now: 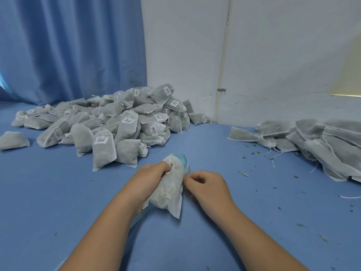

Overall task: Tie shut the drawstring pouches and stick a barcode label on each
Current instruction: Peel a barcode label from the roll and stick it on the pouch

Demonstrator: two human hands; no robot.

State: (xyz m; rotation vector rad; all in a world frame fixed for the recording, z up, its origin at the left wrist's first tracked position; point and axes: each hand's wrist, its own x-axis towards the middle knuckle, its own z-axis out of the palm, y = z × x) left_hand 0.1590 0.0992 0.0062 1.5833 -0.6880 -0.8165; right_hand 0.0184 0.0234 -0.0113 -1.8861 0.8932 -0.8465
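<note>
Across the whole lower view spreads a blue cloth surface (pixel 214 227), backed by a blue curtain (pixel 68 45) on the left and a white wall (pixel 283 55) on the right, with a pale pipe (pixel 222 65) running down the wall to the cloth. Against the curtain and the wall's corner lies a large heap of labelled pouches (pixel 117 122), grey-white and filled, many showing white barcode stickers. Well apart from it, at the right edge, a lower pile of unlabelled pouches (pixel 322 141) lies flat with loose strings trailing. Between the two piles and nearer the person, the held pouch (pixel 172 190) is lifted off the cloth, tilted with its neck pointing away. The left hand (pixel 150 177) grips its upper part, fingers curled round the neck, where a loop of white drawstring (pixel 172 169) shows. The right hand (pixel 207 186) has its fingers curled, thumb and forefinger pinching the pouch's right edge. Just above that pinch a small barcode label (pixel 188 169) sits beside a light-blue strip (pixel 182 159) behind the neck. Dark herb scraps (pixel 256 153) dot the cloth on the right.
</note>
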